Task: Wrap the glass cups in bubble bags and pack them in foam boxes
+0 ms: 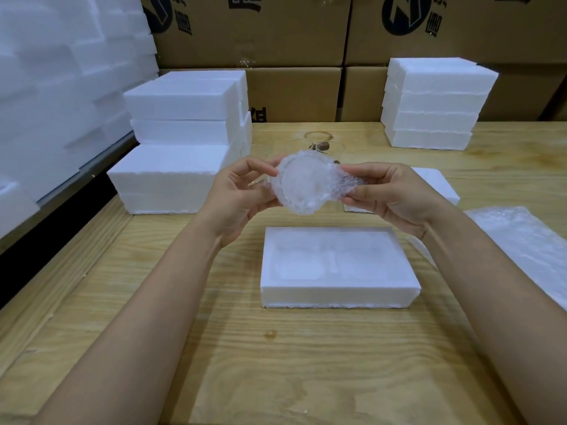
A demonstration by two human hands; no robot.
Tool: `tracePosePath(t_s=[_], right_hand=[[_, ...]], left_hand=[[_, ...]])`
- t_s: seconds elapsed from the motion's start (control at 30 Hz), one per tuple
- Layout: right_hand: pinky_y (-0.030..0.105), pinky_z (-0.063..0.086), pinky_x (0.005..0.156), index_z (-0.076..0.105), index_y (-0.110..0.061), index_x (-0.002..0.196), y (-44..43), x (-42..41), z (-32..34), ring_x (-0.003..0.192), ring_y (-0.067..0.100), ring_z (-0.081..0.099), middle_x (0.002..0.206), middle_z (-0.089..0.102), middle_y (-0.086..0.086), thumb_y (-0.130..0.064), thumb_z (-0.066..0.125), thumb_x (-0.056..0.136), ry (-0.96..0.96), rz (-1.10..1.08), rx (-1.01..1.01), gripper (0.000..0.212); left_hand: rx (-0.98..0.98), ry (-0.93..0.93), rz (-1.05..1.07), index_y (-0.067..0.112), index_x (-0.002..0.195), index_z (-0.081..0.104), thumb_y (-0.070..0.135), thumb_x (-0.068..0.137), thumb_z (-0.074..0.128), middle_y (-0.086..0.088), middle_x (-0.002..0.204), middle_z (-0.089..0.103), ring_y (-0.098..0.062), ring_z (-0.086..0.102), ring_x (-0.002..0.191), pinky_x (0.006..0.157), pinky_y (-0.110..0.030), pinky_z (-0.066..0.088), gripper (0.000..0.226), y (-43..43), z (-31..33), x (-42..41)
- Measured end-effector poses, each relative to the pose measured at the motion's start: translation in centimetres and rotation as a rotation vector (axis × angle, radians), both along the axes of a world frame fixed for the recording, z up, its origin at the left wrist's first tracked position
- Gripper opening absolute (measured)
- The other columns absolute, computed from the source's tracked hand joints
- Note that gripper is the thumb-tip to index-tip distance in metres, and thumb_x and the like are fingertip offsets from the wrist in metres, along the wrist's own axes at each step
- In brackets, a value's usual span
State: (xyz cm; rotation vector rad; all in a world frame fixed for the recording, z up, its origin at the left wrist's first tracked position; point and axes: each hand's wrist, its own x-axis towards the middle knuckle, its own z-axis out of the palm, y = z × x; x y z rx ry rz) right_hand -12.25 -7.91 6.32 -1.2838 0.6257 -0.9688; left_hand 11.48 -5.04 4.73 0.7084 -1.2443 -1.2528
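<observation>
Wooden table (276,363), backed by cardboard boxes (294,93) and flanked by stacks of foam boxes (184,133). Near the middle, an open foam box (337,297) with two round hollows. At the right edge, a pile of bubble bags (527,240). Above the open box, left hand (242,197) and right hand (389,194), each pinching one side of the bubble-wrapped glass cup (306,185), held in the air between them.

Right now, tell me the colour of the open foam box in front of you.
The foam box is plain white; head view shows it best.

Pale wooden table (276,363) — behind it, a wall of brown printed cartons (294,35)
</observation>
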Motion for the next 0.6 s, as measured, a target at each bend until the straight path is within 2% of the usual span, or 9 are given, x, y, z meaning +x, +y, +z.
tracePosePath(t_s=[0.2,0.33,0.4,0.5,0.6], right_hand=[[0.019,0.056,0.066,0.079,-0.021,0.078,0.0,0.0,0.1,0.074,0.014,0.072,0.081,0.075,0.000,0.005,0.062,0.061,0.024,0.011,-0.029,0.035],[0.021,0.054,0.054,0.079,-0.021,0.081,0.1,-0.1,0.3,0.056,0.017,0.067,0.069,0.070,0.005,-0.003,0.067,0.063,0.087,-0.023,-0.071,0.029],[0.021,0.049,0.047,0.077,-0.018,0.086,0.0,-0.1,0.4,0.050,0.015,0.061,0.069,0.069,0.003,-0.007,0.069,0.064,0.104,-0.049,-0.074,0.027],[0.021,0.045,0.044,0.070,-0.010,0.101,0.1,-0.1,0.5,0.045,0.013,0.055,0.083,0.073,0.009,-0.017,0.069,0.070,0.160,-0.062,-0.082,0.032],[0.020,0.043,0.042,0.069,-0.009,0.097,0.3,-0.2,0.9,0.043,0.013,0.052,0.087,0.073,0.013,-0.030,0.064,0.076,0.232,-0.048,-0.101,0.030]], left_hand=[[0.001,-0.036,0.018,0.015,0.073,0.062,-0.020,0.077,0.059,-0.004,0.111,0.067,-0.021,0.069,0.093,0.067,-0.032,0.057,0.035,0.0,-0.1,0.1],[0.040,-0.090,0.027,0.016,0.083,0.059,-0.005,0.069,0.063,-0.004,0.109,0.065,-0.020,0.067,0.085,0.064,-0.030,0.057,0.026,0.2,0.1,0.3],[0.054,-0.110,0.014,0.016,0.090,0.058,-0.003,0.070,0.061,-0.003,0.104,0.066,-0.019,0.068,0.083,0.064,-0.030,0.057,0.028,0.2,0.3,0.4],[0.084,-0.119,-0.030,0.016,0.102,0.056,0.000,0.071,0.061,-0.005,0.100,0.065,-0.020,0.066,0.083,0.064,-0.031,0.057,0.035,0.3,0.7,0.7],[0.138,-0.179,-0.097,0.014,0.109,0.052,0.010,0.068,0.073,-0.011,0.100,0.064,-0.024,0.064,0.084,0.061,-0.028,0.055,0.046,0.6,1.7,1.0]])
